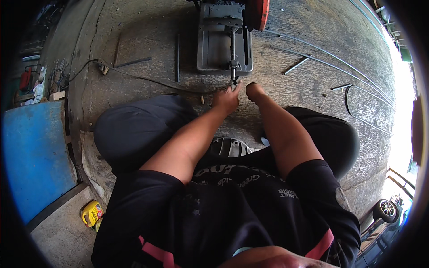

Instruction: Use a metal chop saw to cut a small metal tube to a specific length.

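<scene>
Directly ahead stands a chop saw with a dark metal base (206,49) and an orange-red wheel guard (258,15). A vise screw (233,47) runs along the base toward me and ends in a crank handle (233,83) at the front edge. My left hand (226,100) is closed at this handle, with one finger stretched along it. Just right of it, my right hand (255,92) is closed like a fist, apart from the left hand. Whatever the right fingers hold, if anything, is hidden.
Metal bars (178,58) and a dark strap-like cord (152,80) lie left of the saw. Long thin rods (330,64) and a short cut tube (296,65) lie to the right. A blue panel (38,156) and a yellow container (92,213) are at far left.
</scene>
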`<state>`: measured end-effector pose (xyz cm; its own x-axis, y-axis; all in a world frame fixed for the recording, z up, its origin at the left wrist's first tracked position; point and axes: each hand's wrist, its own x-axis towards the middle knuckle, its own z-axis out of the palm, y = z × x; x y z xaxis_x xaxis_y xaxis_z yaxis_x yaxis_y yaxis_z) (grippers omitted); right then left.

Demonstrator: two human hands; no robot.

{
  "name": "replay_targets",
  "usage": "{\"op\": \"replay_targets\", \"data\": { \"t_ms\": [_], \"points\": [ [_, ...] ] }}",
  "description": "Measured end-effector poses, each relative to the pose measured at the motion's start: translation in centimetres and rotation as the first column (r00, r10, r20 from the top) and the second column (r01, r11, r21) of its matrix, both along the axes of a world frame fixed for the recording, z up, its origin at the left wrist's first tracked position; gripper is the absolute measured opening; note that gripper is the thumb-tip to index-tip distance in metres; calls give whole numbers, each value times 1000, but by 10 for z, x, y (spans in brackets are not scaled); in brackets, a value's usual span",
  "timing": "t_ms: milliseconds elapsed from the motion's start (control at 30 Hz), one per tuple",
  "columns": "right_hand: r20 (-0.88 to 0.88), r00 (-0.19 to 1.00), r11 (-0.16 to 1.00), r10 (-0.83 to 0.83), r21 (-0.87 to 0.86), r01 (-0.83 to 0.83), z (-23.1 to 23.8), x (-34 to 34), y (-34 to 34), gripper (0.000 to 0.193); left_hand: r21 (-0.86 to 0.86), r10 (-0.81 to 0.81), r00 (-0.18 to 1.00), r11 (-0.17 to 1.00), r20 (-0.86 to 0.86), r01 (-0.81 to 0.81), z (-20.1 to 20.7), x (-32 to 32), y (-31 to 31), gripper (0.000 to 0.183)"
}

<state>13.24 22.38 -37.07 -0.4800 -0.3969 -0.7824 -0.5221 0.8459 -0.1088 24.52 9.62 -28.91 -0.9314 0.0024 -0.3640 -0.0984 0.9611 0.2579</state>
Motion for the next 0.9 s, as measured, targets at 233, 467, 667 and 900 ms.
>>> {"op": "replay_targets", "data": {
  "t_ms": [233,467,667,900],
  "points": [
    [608,384,220,-695,-328,919,-8,8,2,33,42,504,794,835,340,-548,0,-12,-6,70],
    [510,442,163,-738,-501,850,-49,-5,3,33,152,458,858,854,234,-497,1,-17,-6,48],
    [462,347,116,-816,-456,882,-60,-27,17,35,197,595,801,780,62,-594,-15,-33,-29,36],
    [761,-121,-487,-637,-276,828,43,-76,22,35,299,801,569,598,-185,-744,-3,-109,-106,29]
  ]
}}
